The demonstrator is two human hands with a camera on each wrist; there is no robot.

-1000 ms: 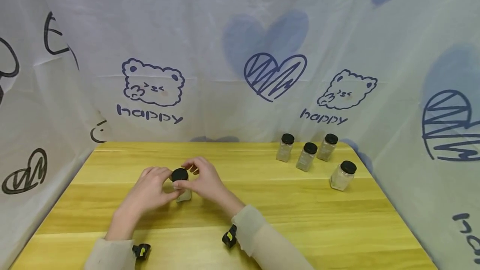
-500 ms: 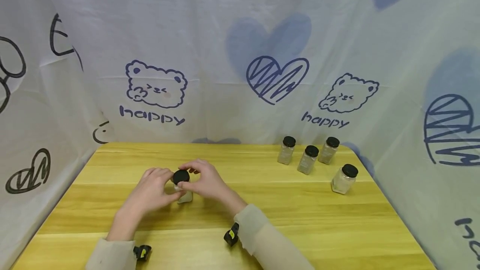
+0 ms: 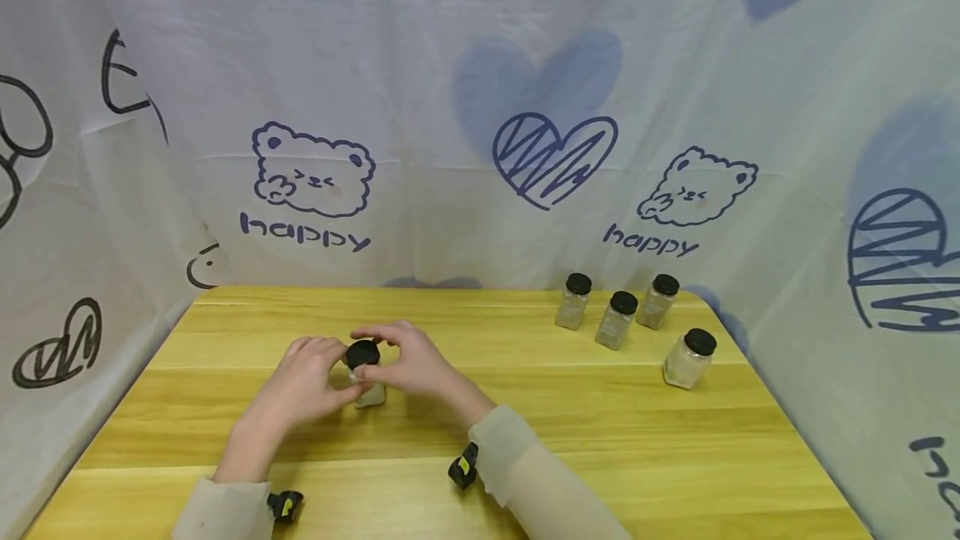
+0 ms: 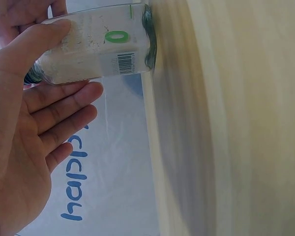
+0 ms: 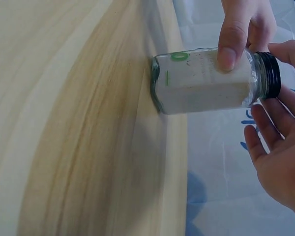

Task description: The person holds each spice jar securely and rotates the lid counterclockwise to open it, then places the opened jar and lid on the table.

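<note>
The glass jar (image 5: 206, 86) stood upright on the table (image 3: 615, 440), right between the person's two hands. On one side of it the left hand (image 3: 306, 377) had its grip, thumb pressed flat on the glass and fingers along the opposite face. At its top the right hand (image 3: 411, 363) pinched the black screw lid (image 5: 271, 76), thumb on one side of the rim and fingers on the other. The lid sat on the neck. I could see a green ring mark (image 4: 117, 37) and a barcode label (image 4: 127, 64) on the glass.

Counting that one, there were five glass jars, each with a black lid. Off on the right-hand side of the gripped jar, well apart from it, were the other four: three (image 3: 573, 301) (image 3: 617, 320) (image 3: 657, 302) grouped farther back than it, and a fourth (image 3: 687, 360) standing farthest out that way.

Nearer the person than the gripped jar were two pale sleeves (image 3: 223, 511) (image 3: 536, 477) and two small black devices (image 3: 286, 507) (image 3: 463, 467) with yellow marks, one by each cuff. Behind the jar hung pale cloth (image 3: 420, 65) printed with two whole bear faces (image 3: 315, 169) (image 3: 697, 186), "happy" beneath each.
</note>
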